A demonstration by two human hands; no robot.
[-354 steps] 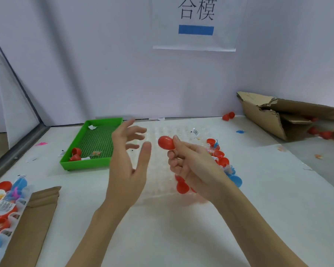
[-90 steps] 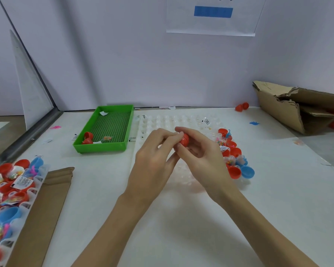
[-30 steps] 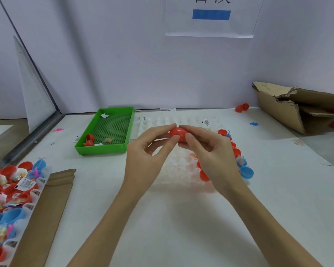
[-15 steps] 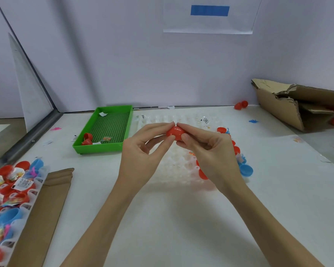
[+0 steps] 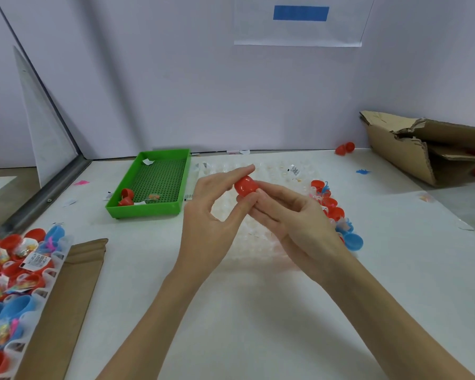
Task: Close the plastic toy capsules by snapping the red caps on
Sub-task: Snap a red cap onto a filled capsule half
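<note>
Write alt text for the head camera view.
Two bare hands pinch a red capsule above a clear blister tray on a white table: left hand, right hand. A green tray sits left; a cardboard box lies right.

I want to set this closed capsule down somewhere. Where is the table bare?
Bare table lies in front, between the cardboard sheet and the forearms, and right of the blue cup toward the box. It is crowded along the clear tray's right edge and at the filled tray on the left.
</note>
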